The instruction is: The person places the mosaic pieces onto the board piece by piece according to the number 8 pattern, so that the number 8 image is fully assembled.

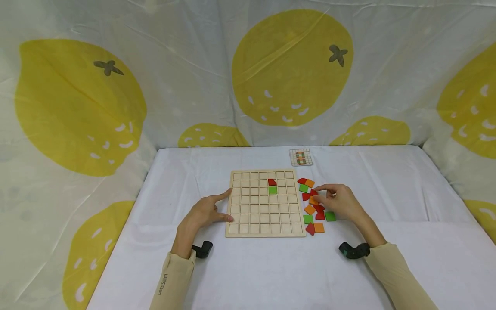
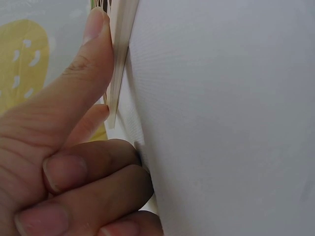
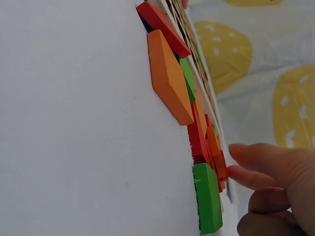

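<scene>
A square wooden grid board [image 1: 248, 198] lies on the table, holding a red quarter-round tile [image 1: 272, 182] above a green square tile [image 1: 273, 190]. My left hand [image 1: 203, 211] touches the board's left edge with spread thumb and index finger; its other fingers are curled in the left wrist view. Over the loose tiles right of the board, my right hand [image 1: 341, 200] has thumb and index finger apart, their tips close to a red tile [image 1: 313, 192]. An orange tile [image 3: 167, 78] and a green tile [image 3: 208, 196] show large in the right wrist view.
A small card with a printed grid pattern [image 1: 301, 157] lies behind the board. Near the board's lower right corner are an orange square [image 1: 319, 227] and a red tile [image 1: 310, 229]. A lemon-print cloth [image 1: 193, 86] hangs behind the white-covered table [image 1: 263, 275].
</scene>
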Tool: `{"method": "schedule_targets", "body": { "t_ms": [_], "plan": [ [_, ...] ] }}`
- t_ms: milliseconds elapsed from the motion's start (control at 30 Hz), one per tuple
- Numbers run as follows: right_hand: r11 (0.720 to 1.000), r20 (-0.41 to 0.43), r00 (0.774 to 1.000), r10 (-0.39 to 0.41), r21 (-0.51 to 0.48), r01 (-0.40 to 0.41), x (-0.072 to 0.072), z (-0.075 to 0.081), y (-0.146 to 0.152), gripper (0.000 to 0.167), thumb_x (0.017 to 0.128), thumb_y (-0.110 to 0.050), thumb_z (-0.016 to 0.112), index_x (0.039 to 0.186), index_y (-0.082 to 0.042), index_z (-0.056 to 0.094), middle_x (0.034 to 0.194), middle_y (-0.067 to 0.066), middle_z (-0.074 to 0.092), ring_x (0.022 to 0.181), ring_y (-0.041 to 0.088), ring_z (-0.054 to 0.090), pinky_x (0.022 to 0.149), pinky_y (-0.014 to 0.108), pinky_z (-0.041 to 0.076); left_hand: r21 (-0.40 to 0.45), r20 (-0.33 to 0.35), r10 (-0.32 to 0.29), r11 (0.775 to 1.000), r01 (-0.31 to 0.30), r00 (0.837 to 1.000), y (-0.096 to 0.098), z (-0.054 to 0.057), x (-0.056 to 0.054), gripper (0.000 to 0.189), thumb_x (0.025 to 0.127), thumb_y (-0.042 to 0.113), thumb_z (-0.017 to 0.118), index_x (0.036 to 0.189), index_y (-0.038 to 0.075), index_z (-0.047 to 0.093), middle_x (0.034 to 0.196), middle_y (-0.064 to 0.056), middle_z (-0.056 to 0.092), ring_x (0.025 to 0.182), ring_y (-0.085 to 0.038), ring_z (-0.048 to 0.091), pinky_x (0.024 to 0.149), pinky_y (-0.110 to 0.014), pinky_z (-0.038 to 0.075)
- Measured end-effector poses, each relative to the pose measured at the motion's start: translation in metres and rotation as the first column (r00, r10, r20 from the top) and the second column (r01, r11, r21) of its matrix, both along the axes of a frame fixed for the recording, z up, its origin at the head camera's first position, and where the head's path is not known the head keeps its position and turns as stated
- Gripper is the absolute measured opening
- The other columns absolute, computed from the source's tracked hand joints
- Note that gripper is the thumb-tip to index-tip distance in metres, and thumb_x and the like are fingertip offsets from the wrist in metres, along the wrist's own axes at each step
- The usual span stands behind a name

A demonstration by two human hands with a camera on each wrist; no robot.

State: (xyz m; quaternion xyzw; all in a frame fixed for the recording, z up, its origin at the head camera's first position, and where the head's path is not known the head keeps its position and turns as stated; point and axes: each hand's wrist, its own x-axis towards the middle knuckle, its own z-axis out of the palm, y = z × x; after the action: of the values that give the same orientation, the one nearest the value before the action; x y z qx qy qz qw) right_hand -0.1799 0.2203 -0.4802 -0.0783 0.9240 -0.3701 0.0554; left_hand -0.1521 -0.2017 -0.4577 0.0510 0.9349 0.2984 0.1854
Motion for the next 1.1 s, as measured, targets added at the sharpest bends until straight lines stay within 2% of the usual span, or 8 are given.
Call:
{"method": "schedule_targets", "body": {
  "t_ms": [133,367,500,700,833,967,1100],
  "plan": [
    [0.999,-0.003,0.999,-0.032,0.02,0.032,0.0,-0.001,-0.001,0.028,0.092,-0.024,0.08,0.113,-0.006,0.079,0.066,0.002,0.045,0.063,0.02,0.044,0.056,0.027,0.031,0.004,-0.006,-0.005,1.0,0.005,1.0,-0.001,-0.001,0.0,0.101,0.076,0.041,0.09,0.161,0.035,0.036,0.064,0.004,0.033,0.062,-0.013,0.032,0.062,-0.031,0.029],
    [0.993,0.013,0.994,-0.105,0.045,0.104,0.001,0.001,-0.004,0.032,0.093,-0.028,0.078,0.113,-0.003,0.078,0.065,0.003,0.044,0.065,0.021,0.044,0.056,0.027,0.03,-0.004,-0.006,-0.005,1.0,0.005,1.0,0.0,-0.001,0.0,0.101,0.076,0.041,0.091,0.161,0.034,0.036,0.066,0.004,0.035,0.064,-0.013,0.034,0.062,-0.031,0.031],
    [0.992,0.019,0.993,-0.113,0.052,0.112,0.003,0.002,-0.007,0.028,0.092,-0.028,0.079,0.104,-0.003,0.08,0.062,0.002,0.043,0.063,0.021,0.044,0.054,0.027,0.029,-0.008,-0.001,-0.002,1.0,0.002,1.0,0.0,0.0,0.0,0.101,0.076,0.041,0.091,0.161,0.034,0.036,0.067,0.003,0.037,0.064,-0.014,0.034,0.063,-0.031,0.031],
    [0.997,-0.004,0.998,-0.066,0.031,0.066,0.004,0.002,-0.011,0.026,0.091,-0.031,0.08,0.097,-0.005,0.081,0.06,0.001,0.042,0.059,0.02,0.043,0.051,0.026,0.027,-0.011,-0.006,-0.003,1.0,0.003,1.0,0.0,-0.002,0.0,0.101,0.076,0.042,0.09,0.161,0.035,0.036,0.07,0.002,0.039,0.066,-0.014,0.036,0.063,-0.031,0.033],
    [0.998,-0.029,0.999,-0.043,0.046,0.044,0.001,0.002,-0.009,0.022,0.093,-0.024,0.078,0.108,-0.007,0.079,0.065,0.002,0.044,0.062,0.019,0.044,0.053,0.026,0.03,-0.013,-0.005,-0.003,1.0,0.003,1.0,0.0,-0.003,0.0,0.101,0.076,0.042,0.09,0.161,0.034,0.036,0.07,0.002,0.039,0.066,-0.014,0.036,0.063,-0.03,0.032],
    [0.999,0.025,0.999,0.042,0.033,-0.043,-0.008,0.003,-0.004,0.029,0.094,-0.012,0.072,0.122,-0.009,0.075,0.069,0.002,0.044,0.063,0.018,0.043,0.055,0.025,0.032,-0.019,0.001,0.001,1.0,-0.001,1.0,0.0,-0.003,0.0,0.102,0.076,0.042,0.09,0.161,0.034,0.036,0.071,0.002,0.04,0.066,-0.014,0.037,0.063,-0.03,0.033],
    [0.991,0.073,0.989,0.132,0.025,-0.134,-0.02,0.004,-0.001,0.029,0.094,-0.009,0.072,0.122,-0.01,0.076,0.069,0.001,0.042,0.062,0.016,0.042,0.057,0.024,0.032,-0.011,0.008,0.014,1.0,-0.014,1.0,0.0,-0.003,0.0,0.102,0.075,0.041,0.091,0.16,0.036,0.036,0.067,0.003,0.037,0.064,-0.014,0.034,0.062,-0.03,0.031]
  ]
}}
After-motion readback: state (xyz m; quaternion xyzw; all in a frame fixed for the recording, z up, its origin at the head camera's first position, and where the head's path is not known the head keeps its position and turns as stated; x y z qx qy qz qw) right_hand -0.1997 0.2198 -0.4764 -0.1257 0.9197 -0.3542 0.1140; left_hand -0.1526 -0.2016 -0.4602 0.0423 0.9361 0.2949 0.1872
